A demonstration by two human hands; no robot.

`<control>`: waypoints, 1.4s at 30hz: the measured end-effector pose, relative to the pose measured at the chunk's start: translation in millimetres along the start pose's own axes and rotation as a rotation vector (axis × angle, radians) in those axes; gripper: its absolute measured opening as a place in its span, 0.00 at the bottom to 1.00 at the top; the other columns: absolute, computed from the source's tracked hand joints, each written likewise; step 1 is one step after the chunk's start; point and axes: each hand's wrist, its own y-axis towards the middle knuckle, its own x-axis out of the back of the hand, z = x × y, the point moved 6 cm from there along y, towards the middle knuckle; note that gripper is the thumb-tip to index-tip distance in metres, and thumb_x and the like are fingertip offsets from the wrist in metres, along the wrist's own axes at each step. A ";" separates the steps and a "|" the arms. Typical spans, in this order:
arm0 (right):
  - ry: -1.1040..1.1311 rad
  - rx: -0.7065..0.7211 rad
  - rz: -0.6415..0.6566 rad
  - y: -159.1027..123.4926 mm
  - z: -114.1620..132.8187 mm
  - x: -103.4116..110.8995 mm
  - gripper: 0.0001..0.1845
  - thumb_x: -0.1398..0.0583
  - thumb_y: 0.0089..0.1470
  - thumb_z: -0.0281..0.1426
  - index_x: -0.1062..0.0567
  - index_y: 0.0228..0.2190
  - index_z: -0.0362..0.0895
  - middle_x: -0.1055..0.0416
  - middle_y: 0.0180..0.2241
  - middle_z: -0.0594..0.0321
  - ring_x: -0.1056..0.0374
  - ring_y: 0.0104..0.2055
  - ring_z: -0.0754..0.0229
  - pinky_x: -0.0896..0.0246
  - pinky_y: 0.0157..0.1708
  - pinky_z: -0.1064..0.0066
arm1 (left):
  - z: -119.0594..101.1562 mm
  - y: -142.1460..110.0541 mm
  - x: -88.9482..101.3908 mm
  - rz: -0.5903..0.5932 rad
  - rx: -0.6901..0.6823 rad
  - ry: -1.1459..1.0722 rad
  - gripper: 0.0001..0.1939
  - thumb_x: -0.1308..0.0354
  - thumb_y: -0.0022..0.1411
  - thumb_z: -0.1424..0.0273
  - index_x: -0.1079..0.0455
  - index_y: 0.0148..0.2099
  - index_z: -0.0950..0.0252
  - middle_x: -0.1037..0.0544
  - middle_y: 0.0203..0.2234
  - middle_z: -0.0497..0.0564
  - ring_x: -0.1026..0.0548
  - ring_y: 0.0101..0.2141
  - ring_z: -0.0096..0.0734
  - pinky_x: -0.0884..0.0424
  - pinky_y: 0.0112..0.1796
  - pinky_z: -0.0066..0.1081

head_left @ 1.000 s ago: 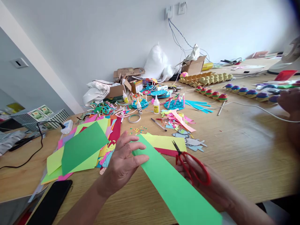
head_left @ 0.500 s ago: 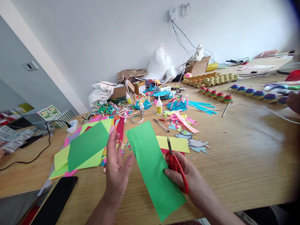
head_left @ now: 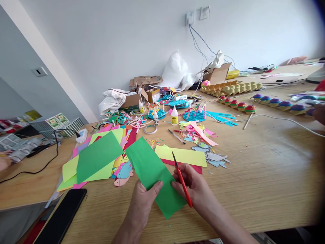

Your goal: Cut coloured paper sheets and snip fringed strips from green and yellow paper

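Observation:
A strip of green paper (head_left: 149, 166) is held up at a slant over the near part of the table. My left hand (head_left: 141, 203) pinches its left edge, thumb on top and the other fingers hidden underneath. On the opposite edge, my right hand (head_left: 194, 186) grips the paper between thumb and fingers. That same hand also carries red-handled scissors (head_left: 182, 183), their closed blades pointing up and away. Beyond the green strip lie a yellow paper strip (head_left: 182, 156) and a dark red one (head_left: 195, 168) partly under it.
Coloured sheets (head_left: 99, 157) are stacked at the left, with paper fish (head_left: 124, 176) beside them. A black phone (head_left: 62, 215) lies near the front left. Glue bottles (head_left: 174, 117), paper scraps (head_left: 195, 132) and painted egg-carton pieces (head_left: 237, 104) stand farther back. Another person's hand (head_left: 319, 113) shows at the right edge.
My left hand has moved from beside the green paper to grip its left edge. The paper has shifted slightly left, and the scissors have turned edge-on in my right hand.

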 end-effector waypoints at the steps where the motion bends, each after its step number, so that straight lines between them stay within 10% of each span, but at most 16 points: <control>1: -0.007 0.000 0.003 -1.6 -2.1 0.2 0.11 0.41 0.37 0.29 0.39 0.24 0.46 0.40 0.22 0.70 0.40 0.25 0.63 0.43 0.25 0.72 | -2.1 0.7 2.3 -0.019 -0.027 0.014 0.11 0.38 0.46 0.68 0.27 0.33 0.67 0.22 0.29 0.51 0.26 0.31 0.33 0.30 0.36 0.29; 16: 0.032 0.027 -0.030 -18.2 -5.2 7.2 0.11 0.39 0.39 0.30 0.37 0.26 0.46 0.37 0.23 0.67 0.38 0.26 0.62 0.40 0.26 0.72 | -44.3 1.3 15.8 -0.216 -0.337 -0.113 0.19 0.41 0.51 0.68 0.34 0.47 0.62 0.25 0.40 0.50 0.29 0.43 0.34 0.35 0.45 0.31; 28: -0.013 0.101 -0.143 -13.2 -13.7 28.4 0.14 0.37 0.41 0.37 0.36 0.27 0.47 0.34 0.24 0.66 0.36 0.26 0.61 0.38 0.25 0.71 | -12.9 2.7 -28.6 0.222 -0.076 0.057 0.10 0.41 0.50 0.69 0.28 0.37 0.66 0.22 0.31 0.51 0.26 0.32 0.35 0.30 0.36 0.33; 34: 0.056 0.081 -0.150 -13.7 -12.7 30.2 0.19 0.35 0.36 0.42 0.36 0.27 0.47 0.34 0.23 0.65 0.35 0.26 0.60 0.38 0.25 0.70 | -35.8 9.4 -27.8 0.156 -0.277 0.175 0.11 0.42 0.51 0.69 0.29 0.39 0.63 0.23 0.34 0.51 0.26 0.36 0.36 0.31 0.39 0.32; 42: -0.004 0.093 -0.161 -2.0 -9.8 34.2 0.16 0.37 0.40 0.39 0.36 0.28 0.46 0.33 0.25 0.65 0.35 0.27 0.60 0.38 0.27 0.68 | -29.7 32.5 -38.7 0.308 -0.107 -0.053 0.15 0.37 0.46 0.69 0.29 0.39 0.66 0.23 0.36 0.52 0.25 0.37 0.38 0.30 0.40 0.36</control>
